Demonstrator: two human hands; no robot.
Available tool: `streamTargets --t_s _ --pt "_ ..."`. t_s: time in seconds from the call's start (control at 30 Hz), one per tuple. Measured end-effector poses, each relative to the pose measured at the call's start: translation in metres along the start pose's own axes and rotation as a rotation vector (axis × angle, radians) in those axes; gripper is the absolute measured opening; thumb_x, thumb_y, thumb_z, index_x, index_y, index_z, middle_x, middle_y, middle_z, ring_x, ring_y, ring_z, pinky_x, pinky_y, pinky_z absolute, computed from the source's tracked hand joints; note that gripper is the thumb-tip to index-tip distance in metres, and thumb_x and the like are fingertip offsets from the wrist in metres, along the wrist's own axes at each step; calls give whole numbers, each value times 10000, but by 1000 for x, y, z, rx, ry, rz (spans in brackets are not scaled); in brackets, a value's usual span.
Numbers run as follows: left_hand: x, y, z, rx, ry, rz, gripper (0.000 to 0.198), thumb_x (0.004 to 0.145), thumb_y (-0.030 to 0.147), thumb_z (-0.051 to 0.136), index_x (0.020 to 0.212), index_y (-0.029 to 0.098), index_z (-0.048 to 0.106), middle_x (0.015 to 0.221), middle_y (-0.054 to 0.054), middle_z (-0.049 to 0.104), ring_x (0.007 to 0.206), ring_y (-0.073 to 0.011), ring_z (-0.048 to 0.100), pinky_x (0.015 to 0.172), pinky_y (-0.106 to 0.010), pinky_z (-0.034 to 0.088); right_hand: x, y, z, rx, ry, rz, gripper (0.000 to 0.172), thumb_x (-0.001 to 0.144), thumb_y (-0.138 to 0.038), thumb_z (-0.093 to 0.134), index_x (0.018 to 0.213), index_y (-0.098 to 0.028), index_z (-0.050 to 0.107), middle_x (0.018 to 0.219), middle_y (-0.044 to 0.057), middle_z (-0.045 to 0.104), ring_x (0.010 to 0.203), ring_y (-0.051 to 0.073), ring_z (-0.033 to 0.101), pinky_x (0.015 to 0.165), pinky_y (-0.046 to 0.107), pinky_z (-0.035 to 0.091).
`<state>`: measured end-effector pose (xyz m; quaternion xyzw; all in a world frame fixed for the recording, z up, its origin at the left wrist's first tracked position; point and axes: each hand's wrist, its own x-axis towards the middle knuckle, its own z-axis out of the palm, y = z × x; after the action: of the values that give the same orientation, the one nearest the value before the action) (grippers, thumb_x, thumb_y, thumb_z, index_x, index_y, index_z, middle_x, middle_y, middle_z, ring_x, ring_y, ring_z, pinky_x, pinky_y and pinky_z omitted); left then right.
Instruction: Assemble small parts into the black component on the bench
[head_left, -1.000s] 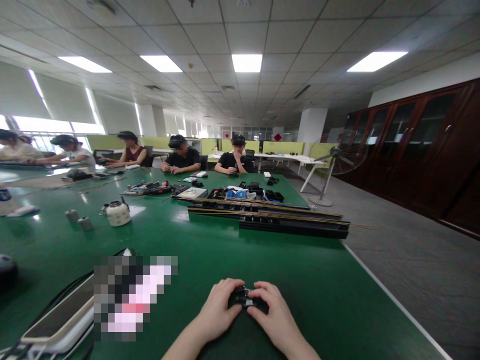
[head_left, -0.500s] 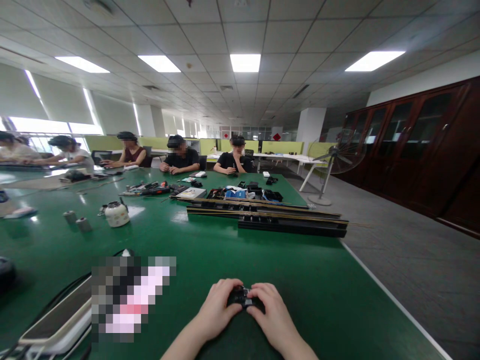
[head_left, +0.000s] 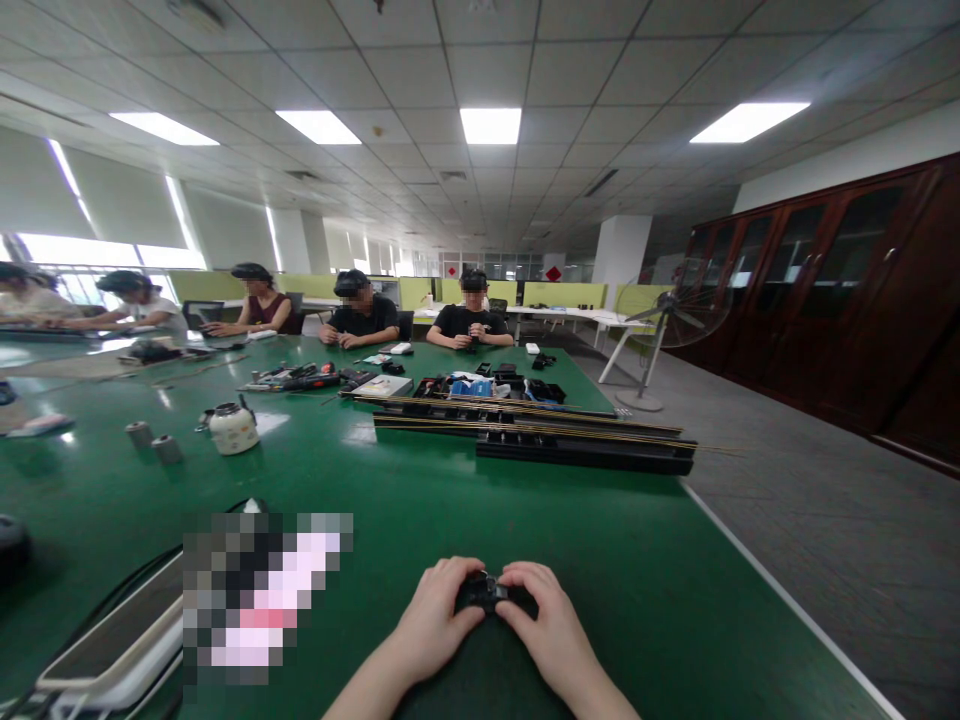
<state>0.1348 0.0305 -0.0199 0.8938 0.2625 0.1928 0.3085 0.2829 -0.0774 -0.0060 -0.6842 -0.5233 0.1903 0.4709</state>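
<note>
A small black part with a shiny metal bit lies between my two hands, low over the green table. My left hand grips its left end, fingers curled over the top and thumb at the near side. On its right end my right hand is closed, thumb and forefinger near the metal bit. The fingers cover much of the part, so its exact kind cannot be made out.
Long black rails with thin brass-coloured rods lie ahead. Left of my hands are a white-edged device with cables and a blurred-out patch. Farther off stand a white jar and grey cylinders. Several people sit across the table.
My right fingers have shifted slightly on the black part, and more of its metal bit shows. Across the table, one person has lowered a hand from the face to the other hand.
</note>
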Motion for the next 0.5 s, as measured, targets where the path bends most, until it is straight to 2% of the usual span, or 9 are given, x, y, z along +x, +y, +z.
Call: streamTargets --t_s 0.17,0.5 --pt "-1 2 -1 -6 -13 -32 393 707 145 558 1086 231 500 1078 -22 566 992 -205 487 873 -304 355 5 10 -3 149 42 131 184 670 -289 613 836 -221 651 903 40 670 904 237 579 859 363 404" --pt "0 6 -4 -6 -21 -44 416 697 134 555 1100 225 512 1085 -30 570 1009 -209 481 892 -308 348 11 22 -3 555 150 195 339 597 -420 709 840 -192 644 838 58 697 835 231 630 815 357 467"
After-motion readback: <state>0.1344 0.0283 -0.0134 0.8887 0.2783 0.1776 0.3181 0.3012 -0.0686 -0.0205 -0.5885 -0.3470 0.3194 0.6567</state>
